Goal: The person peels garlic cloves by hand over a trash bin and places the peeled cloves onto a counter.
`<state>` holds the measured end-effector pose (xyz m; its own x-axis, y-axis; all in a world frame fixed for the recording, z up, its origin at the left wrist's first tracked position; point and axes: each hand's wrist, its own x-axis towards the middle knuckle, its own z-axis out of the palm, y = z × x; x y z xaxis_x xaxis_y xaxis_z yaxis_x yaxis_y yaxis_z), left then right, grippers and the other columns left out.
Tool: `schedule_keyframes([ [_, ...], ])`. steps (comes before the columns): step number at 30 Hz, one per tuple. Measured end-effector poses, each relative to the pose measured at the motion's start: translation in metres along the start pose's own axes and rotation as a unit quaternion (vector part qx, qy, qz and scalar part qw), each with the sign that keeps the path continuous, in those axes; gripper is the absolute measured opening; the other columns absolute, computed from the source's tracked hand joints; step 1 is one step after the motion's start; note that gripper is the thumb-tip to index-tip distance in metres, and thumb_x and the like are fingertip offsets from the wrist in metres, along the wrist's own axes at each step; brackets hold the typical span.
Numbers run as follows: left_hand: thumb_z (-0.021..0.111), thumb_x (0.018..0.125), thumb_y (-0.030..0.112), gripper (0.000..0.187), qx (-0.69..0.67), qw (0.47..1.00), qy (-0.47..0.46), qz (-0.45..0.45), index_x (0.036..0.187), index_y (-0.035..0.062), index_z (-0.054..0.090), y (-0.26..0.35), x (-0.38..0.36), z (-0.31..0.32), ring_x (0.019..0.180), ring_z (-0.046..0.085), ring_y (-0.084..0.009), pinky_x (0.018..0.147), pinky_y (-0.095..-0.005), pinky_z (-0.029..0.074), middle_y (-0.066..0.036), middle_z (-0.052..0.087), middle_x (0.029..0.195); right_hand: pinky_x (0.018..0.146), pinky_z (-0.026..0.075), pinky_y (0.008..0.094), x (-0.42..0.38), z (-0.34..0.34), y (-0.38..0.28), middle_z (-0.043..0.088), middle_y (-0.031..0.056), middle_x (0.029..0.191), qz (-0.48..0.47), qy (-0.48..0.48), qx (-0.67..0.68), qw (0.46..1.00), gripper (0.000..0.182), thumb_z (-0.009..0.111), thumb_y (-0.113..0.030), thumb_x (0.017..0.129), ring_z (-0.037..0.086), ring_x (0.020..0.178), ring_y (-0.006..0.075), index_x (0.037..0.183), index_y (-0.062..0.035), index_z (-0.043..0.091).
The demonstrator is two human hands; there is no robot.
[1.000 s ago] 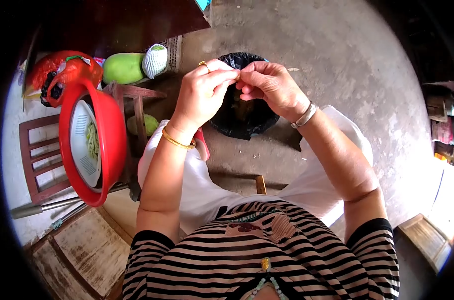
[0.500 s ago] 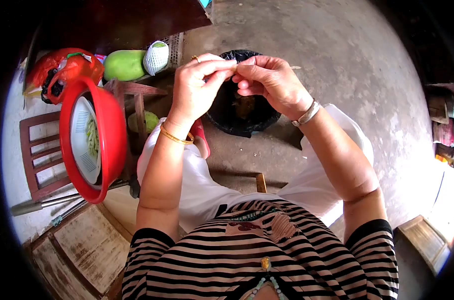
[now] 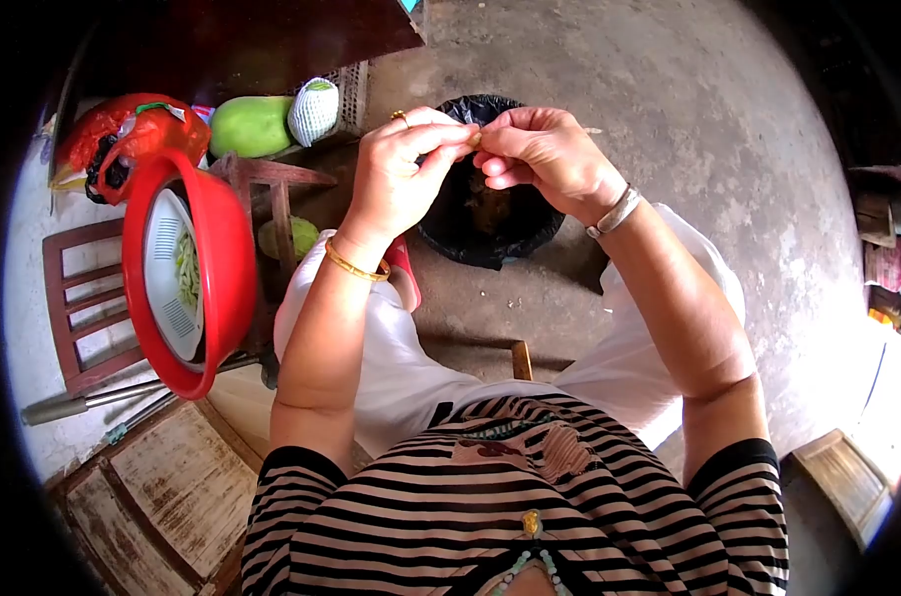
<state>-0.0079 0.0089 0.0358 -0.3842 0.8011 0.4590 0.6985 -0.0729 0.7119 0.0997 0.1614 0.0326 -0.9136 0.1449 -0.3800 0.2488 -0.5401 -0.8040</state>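
Above the black-lined bin, my left hand and my right hand meet fingertip to fingertip. Both are closed in a pinch on a small yellowish-brown piece, mostly covered by the fingers, so its kind does not show. Brownish scraps lie inside the bin, dim in shadow. To the left, a red plastic basin holds a white slotted basket with slender pale green pieces in it.
A wooden chair supports the basin. Behind it are a red plastic bag, a large green fruit and a foam-netted fruit. A dark tabletop edge juts in above. Wooden panels stand lower left.
The view has shifted slightly. Both hands keep their fingertips together, and the yellowish-brown piece shows a little more between them.
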Motion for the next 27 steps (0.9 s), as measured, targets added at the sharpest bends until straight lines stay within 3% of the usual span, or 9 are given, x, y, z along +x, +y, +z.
schedule_keyframes([
  [6, 0.060, 0.081, -0.004, 0.015, -0.020, 0.998, 0.036, -0.043, 0.095, -0.0015, 0.066, 0.008, 0.003, 0.001, 0.080, 0.061, -0.0151, 0.073, -0.0245, 0.050, -0.009, 0.064, 0.088, 0.062, 0.056, 0.0258, 0.003, 0.006, 0.005, 0.064, 0.0094, 0.077, -0.033, -0.001, 0.037, 0.999, 0.012, 0.060, -0.010, 0.085, 0.062, 0.063, 0.0136, 0.086, 0.0018, 0.060],
  [10, 0.060, 0.084, 0.002, 0.017, -0.230, 0.954, 0.093, -0.169, 0.100, -0.0026, 0.064, 0.006, 0.002, 0.004, 0.080, 0.063, -0.0128, 0.074, -0.0240, 0.052, -0.008, 0.066, 0.091, 0.061, 0.055, 0.0242, 0.000, 0.010, -0.010, 0.066, 0.0096, 0.082, -0.046, -0.023, 0.010, 0.999, 0.014, 0.062, -0.014, 0.085, 0.062, 0.063, 0.0123, 0.087, 0.0002, 0.060],
  [20, 0.053, 0.090, 0.008, 0.022, -0.328, 0.906, 0.094, -0.252, 0.109, -0.0037, 0.057, 0.005, 0.001, 0.004, 0.086, 0.063, -0.0182, 0.077, -0.0306, 0.052, -0.013, 0.064, 0.097, 0.056, 0.053, 0.0235, -0.001, 0.011, -0.005, 0.062, 0.0060, 0.073, -0.052, -0.010, -0.014, 0.998, 0.016, 0.064, -0.016, 0.083, 0.059, 0.059, 0.0110, 0.081, -0.0012, 0.059],
  [23, 0.052, 0.091, 0.009, 0.022, -0.375, 0.883, 0.104, -0.263, 0.108, -0.0032, 0.057, 0.008, 0.001, 0.004, 0.086, 0.063, -0.0191, 0.075, -0.0309, 0.052, -0.014, 0.063, 0.098, 0.060, 0.050, 0.0222, -0.004, 0.010, -0.004, 0.060, 0.0026, 0.078, -0.040, -0.006, -0.029, 0.999, 0.014, 0.062, -0.018, 0.083, 0.055, 0.058, 0.0070, 0.083, -0.0046, 0.058],
  [27, 0.053, 0.090, 0.009, 0.022, -0.392, 0.870, 0.112, -0.277, 0.109, -0.0020, 0.055, 0.008, 0.001, 0.006, 0.085, 0.062, -0.0182, 0.073, -0.0295, 0.052, -0.013, 0.063, 0.097, 0.059, 0.049, 0.0221, -0.005, 0.009, -0.002, 0.061, 0.0027, 0.078, -0.049, 0.003, -0.059, 0.997, 0.011, 0.061, -0.016, 0.083, 0.055, 0.059, 0.0074, 0.084, -0.0048, 0.059],
])
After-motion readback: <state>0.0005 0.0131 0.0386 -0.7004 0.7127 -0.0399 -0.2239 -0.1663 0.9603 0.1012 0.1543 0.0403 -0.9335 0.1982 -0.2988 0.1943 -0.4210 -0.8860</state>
